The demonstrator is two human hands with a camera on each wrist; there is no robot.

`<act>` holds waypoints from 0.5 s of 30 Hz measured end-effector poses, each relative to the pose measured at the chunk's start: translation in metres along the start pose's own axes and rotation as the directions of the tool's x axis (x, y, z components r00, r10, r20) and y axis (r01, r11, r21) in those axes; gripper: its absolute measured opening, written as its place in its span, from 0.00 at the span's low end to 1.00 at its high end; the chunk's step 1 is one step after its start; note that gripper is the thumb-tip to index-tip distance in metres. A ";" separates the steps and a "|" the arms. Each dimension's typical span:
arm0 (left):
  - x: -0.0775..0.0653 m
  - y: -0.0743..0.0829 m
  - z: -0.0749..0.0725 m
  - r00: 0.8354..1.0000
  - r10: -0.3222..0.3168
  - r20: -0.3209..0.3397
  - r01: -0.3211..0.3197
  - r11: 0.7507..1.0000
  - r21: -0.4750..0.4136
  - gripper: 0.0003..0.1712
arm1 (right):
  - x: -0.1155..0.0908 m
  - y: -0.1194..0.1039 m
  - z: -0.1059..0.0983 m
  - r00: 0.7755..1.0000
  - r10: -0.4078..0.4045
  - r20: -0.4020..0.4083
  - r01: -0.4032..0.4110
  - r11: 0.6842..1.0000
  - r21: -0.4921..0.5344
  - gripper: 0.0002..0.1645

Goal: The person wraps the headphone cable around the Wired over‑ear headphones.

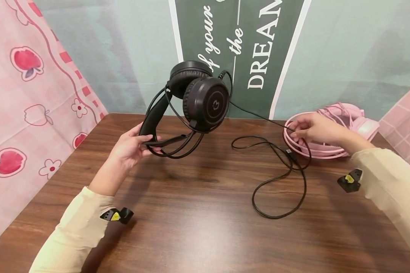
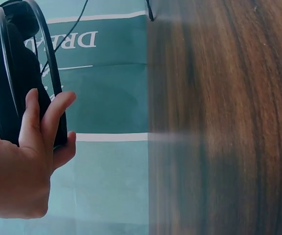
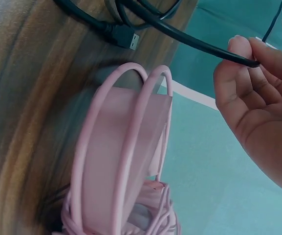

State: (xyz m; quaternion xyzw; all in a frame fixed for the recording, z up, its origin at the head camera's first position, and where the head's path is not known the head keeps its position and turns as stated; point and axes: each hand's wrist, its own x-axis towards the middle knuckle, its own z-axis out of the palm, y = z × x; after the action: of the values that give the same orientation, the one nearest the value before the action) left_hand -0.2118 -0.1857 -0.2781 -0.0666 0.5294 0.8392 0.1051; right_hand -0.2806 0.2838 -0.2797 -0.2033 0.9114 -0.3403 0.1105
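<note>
From the head, we look forward and down across the desk [image 1: 198, 227]. From each wrist we look closer, turned sideways; all three views share the lettered backdrop [image 1: 240, 60] behind the desk.

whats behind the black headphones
Behind the black headphones is a dark green panel with white lettering, including "your", "the" and "DREAM". Anything printed directly behind the ear cups is covered and can't be seen.
</note>
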 end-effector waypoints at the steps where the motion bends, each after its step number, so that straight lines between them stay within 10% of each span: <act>1: 0.000 0.000 0.000 1.000 -0.002 -0.005 0.002 1.000 -0.008 0.29 | -0.001 0.002 0.000 1.000 0.010 -0.001 -0.010 1.000 0.015 0.12; 8: 0.001 -0.002 -0.003 0.999 -0.019 -0.038 0.017 0.998 -0.067 0.24 | -0.007 0.010 0.003 0.996 0.048 -0.075 -0.046 0.998 0.030 0.07; 15: 0.002 -0.006 -0.001 0.996 -0.050 -0.070 0.044 0.995 -0.085 0.32 | -0.005 0.005 0.018 0.970 -0.221 -0.102 0.208 0.971 -0.120 0.03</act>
State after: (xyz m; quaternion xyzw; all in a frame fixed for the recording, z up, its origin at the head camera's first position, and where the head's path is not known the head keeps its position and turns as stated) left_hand -0.2121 -0.1838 -0.2839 -0.1138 0.4955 0.8550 0.1028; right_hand -0.2718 0.2793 -0.2960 -0.2866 0.9060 -0.3115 0.0094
